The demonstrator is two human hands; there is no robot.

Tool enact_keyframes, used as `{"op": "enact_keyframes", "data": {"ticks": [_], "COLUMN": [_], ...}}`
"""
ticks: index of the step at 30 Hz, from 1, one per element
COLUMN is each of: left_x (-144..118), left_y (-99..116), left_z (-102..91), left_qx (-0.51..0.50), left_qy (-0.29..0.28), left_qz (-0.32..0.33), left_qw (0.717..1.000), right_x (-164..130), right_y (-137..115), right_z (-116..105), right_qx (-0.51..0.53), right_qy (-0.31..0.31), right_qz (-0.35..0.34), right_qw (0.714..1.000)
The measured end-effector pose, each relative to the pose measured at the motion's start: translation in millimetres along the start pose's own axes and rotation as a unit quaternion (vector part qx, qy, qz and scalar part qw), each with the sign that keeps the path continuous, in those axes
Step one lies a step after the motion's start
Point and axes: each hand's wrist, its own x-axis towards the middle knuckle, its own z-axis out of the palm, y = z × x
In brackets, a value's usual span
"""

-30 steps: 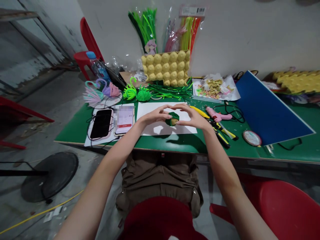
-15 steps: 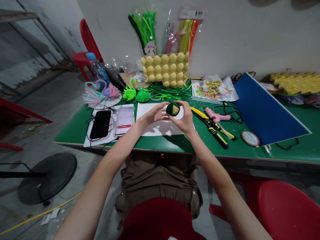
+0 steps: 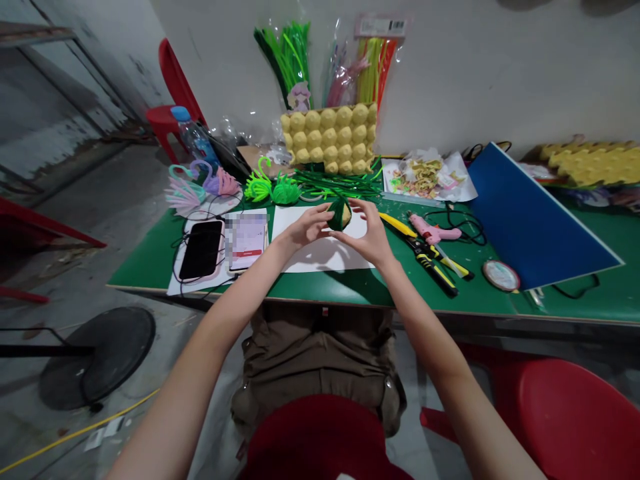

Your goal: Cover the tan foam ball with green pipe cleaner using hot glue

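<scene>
Between both hands, a little above the white paper (image 3: 295, 260), is a small yellowish egg-carton cup (image 3: 346, 215) partly wrapped in dark green fuzzy pipe cleaner. My left hand (image 3: 311, 225) grips its left side with the fingertips. My right hand (image 3: 374, 235) curves around the right side, index finger at the top and thumb underneath. The cup's far side and some fingertips are hidden. Farther back, loose green pipe cleaners (image 3: 345, 185) lie in front of a yellow egg carton (image 3: 327, 137).
On the left are two phones (image 3: 201, 250) with cables, and pipe-cleaner swans (image 3: 263, 183). Yellow-black pliers (image 3: 433, 267), a pink glue gun (image 3: 433, 232), a tape roll (image 3: 501, 275) and a leaning blue board (image 3: 535, 220) occupy the right. Scraps (image 3: 425, 177) lie on paper behind.
The egg-carton cup has turned in my hands and shifted slightly left, with a green strand now across its front. My right fingers have spread a little.
</scene>
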Motion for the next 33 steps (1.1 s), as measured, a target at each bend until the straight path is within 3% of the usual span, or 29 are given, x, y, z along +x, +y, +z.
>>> {"op": "enact_keyframes", "data": {"ticks": [3,6,9,11,12,14,16,18,21,25,28,33], "left_x": [-0.4,-0.6,-1.0,-1.5,-1.7,-1.7,-1.5,-1.4,-2.2,-2.7,-1.6,-0.8], "left_y": [3.7,7.6,9.1,8.7,8.3,7.4,6.9,7.3,8.8,9.3,7.9,6.5], "left_z": [1.3,-0.1,-3.8,-6.6,-7.8,-9.8,-10.6,-9.8,-6.9,-5.8,-8.0,-9.0], "left_qx": [-0.026,-0.041,-0.033,-0.019,-0.016,-0.015,-0.015,-0.017,-0.038,-0.045,-0.034,-0.029], "left_qy": [0.011,0.001,-0.018,-0.039,-0.048,-0.058,-0.058,-0.050,-0.027,-0.027,-0.041,-0.009], "left_qz": [-0.030,-0.051,-0.058,-0.064,-0.065,-0.066,-0.065,-0.065,-0.070,-0.071,-0.070,-0.056], "left_qw": [0.999,0.998,0.998,0.997,0.997,0.996,0.996,0.996,0.997,0.996,0.996,0.998], "right_x": [-1.2,-1.2,0.5,0.3,-1.0,-7.3,-18.4,-32.5,-53.4,-71.4,-75.3,-70.3], "right_y": [1.2,23.2,59.0,77.0,81.3,79.7,68.4,55.5,46.3,49.5,50.3,48.0], "right_z": [-47.0,-116.9,-174.4,-191.7,-193.6,-187.2,-173.5,-160.3,-151.6,-160.3,-170.8,-179.1], "right_qx": [-0.016,-0.117,-0.259,-0.328,-0.340,-0.312,-0.244,-0.205,-0.263,-0.374,-0.404,-0.431], "right_qy": [-0.052,-0.068,-0.125,-0.170,-0.175,-0.165,-0.151,-0.166,-0.211,-0.207,-0.244,-0.295], "right_qz": [0.071,0.148,0.233,0.256,0.246,0.212,0.184,0.168,0.179,0.195,0.215,0.258], "right_qw": [0.996,0.980,0.929,0.893,0.891,0.911,0.940,0.950,0.924,0.883,0.855,0.813]}}
